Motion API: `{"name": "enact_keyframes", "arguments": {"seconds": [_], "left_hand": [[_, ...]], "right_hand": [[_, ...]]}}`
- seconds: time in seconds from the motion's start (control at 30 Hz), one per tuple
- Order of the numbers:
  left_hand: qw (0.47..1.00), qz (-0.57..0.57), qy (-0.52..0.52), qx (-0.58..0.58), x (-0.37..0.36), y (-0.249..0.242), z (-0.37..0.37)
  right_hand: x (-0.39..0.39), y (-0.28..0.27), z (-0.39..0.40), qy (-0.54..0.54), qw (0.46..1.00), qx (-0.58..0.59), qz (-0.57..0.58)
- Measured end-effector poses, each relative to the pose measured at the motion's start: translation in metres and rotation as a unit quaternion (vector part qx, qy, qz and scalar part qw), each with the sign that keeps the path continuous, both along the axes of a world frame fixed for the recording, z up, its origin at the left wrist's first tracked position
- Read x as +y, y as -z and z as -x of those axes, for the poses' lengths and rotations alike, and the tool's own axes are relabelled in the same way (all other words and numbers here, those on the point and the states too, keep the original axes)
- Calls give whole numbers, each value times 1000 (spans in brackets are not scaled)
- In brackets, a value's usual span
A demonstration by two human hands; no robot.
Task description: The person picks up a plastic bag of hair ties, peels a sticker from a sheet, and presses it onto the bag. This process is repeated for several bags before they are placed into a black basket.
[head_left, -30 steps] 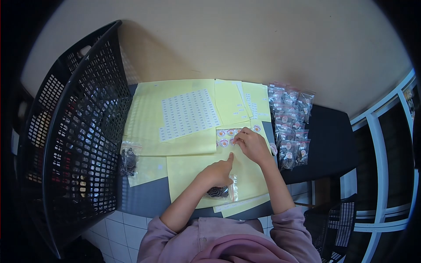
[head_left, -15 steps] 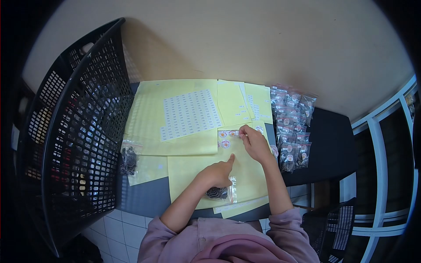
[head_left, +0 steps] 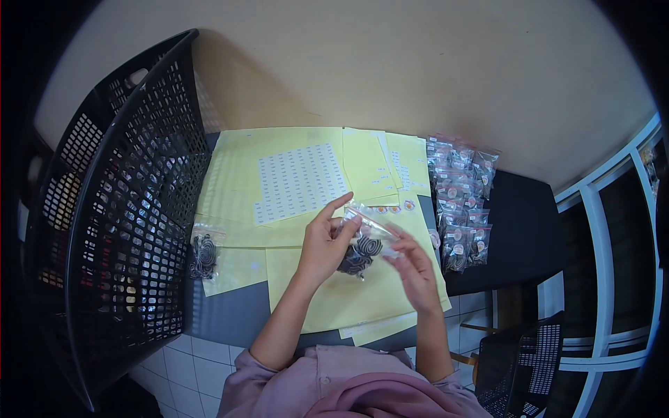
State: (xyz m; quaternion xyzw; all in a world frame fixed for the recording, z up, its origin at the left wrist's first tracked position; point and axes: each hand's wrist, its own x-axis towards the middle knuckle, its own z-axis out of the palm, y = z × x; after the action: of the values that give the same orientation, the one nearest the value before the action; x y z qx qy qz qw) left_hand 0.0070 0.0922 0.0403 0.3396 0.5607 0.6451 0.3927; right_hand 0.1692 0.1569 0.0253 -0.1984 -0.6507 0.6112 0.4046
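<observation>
Above the yellow sheet, a clear zip bag (head_left: 360, 253) with black-and-white coiled pieces inside is lifted and tilted. Thumb and fingers of my left hand (head_left: 325, 244) grip its upper left side. My right hand (head_left: 418, 275) is at the bag's right edge, its curled fingers smeared by motion, with a whitish patch at the fingertips. Round printed stickers (head_left: 394, 209) lie in a row just behind the bag, partly hidden by it. Under both hands spreads a yellow backing sheet (head_left: 306, 296).
A white label sheet (head_left: 303, 177) lies on more yellow paper at the back. Filled, stickered bags (head_left: 456, 202) stand in rows on the right. Another bag of coils (head_left: 204, 256) rests at the left, beside a tall black basket (head_left: 139, 209). A black crate (head_left: 523, 366) sits low at right.
My left hand has gone from pointing at the sheet to gripping the zip bag, now raised from the front of the sheet. My right hand has moved from the stickers down to the bag.
</observation>
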Motion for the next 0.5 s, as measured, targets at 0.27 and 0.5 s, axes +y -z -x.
{"name": "enact_keyframes", "arguments": {"seconds": [0.27, 0.5], "left_hand": [[983, -43, 43, -175, -18, -1, 4], [987, -29, 111, -115, -38, 5, -4]], "right_hand": [[-6, -14, 15, -80, 973, 17, 215], [-12, -27, 23, 115, 986, -100, -74]]}}
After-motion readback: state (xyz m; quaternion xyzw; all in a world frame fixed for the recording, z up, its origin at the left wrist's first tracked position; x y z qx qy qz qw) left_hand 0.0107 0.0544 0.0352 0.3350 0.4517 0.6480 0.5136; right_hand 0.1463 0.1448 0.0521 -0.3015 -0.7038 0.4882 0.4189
